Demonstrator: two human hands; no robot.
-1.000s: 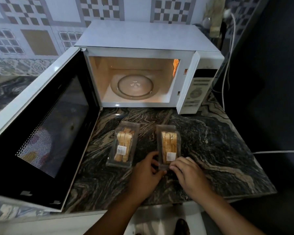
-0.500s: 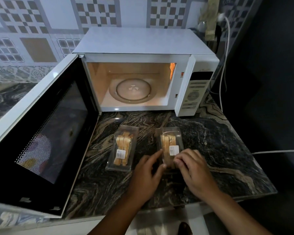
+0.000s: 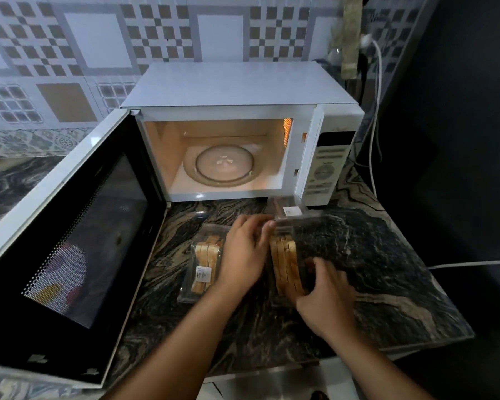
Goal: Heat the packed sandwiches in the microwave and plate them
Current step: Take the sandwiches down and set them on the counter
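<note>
On the marble worktop (image 3: 387, 269), at 6 o'clock from the open microwave (image 3: 243, 134), the left hand (image 3: 243, 255) lifts the clear lid (image 3: 290, 213) of the right sandwich pack (image 3: 285, 264); the right hand (image 3: 326, 295) grips its near end. The second pack (image 3: 204, 262) lies closed at 9 o'clock from it.

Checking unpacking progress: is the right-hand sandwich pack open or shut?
Open: the left hand lifts its clear lid off the sandwich.

Dark marble-patterned countertop (image 3: 358, 255) with swirling pale veins filled lower scene. Behind it, wall tiles (image 3: 98, 47) showed white, grey and tan checker patterns. White power cable (image 3: 377, 111) hung from white plug (image 3: 368, 39) at upper right, dropping behind counter. Second white cable (image 3: 474, 264) crossed dark area at right edge. Greenish strip (image 3: 350, 39) hung beside plug.
</note>
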